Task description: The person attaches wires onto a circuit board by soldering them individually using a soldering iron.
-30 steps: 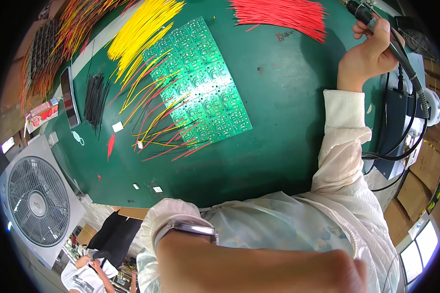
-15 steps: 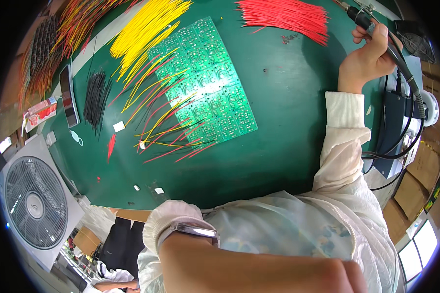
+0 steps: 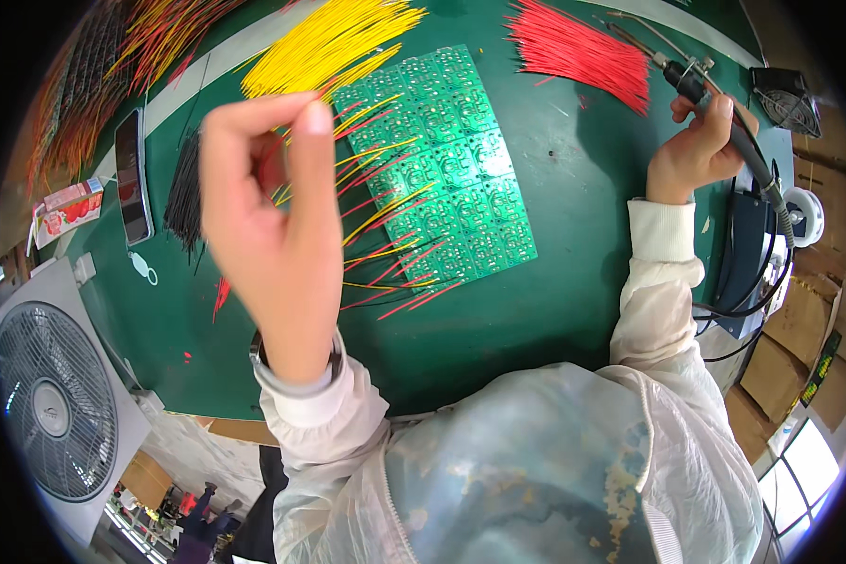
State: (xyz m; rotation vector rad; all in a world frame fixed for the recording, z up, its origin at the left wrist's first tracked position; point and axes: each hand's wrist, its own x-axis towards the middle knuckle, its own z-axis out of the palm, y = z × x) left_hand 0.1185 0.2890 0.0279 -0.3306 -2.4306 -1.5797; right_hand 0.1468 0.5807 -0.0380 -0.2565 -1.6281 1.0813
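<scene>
My right hand [image 3: 697, 155] is closed around a soldering iron [image 3: 688, 85] with a thin metal guide tube, held above the table's right side. My left hand [image 3: 277, 211] is raised over the wires at the left of a green circuit board panel [image 3: 461, 179]. Its thumb and forefinger are pinched together near the yellow wires; what lies between them is too small to make out. Red, yellow and black wires [image 3: 385, 235] stick out from the panel's left side. This hand hides part of them and part of a black wire bundle [image 3: 184, 193].
Yellow wires [image 3: 324, 47] and red wires [image 3: 583, 56] lie in bundles at the back. A phone [image 3: 133, 179] and a red-and-white carton [image 3: 69, 211] sit at the left, near a fan [image 3: 52, 404]. Cables [image 3: 780, 235] and a small black fan [image 3: 786, 99] are at the right.
My left hand has swung up from close by my body to above the wires beside the panel. My right hand still grips the soldering iron, its tip now near the red wires. The view has shifted slightly.
</scene>
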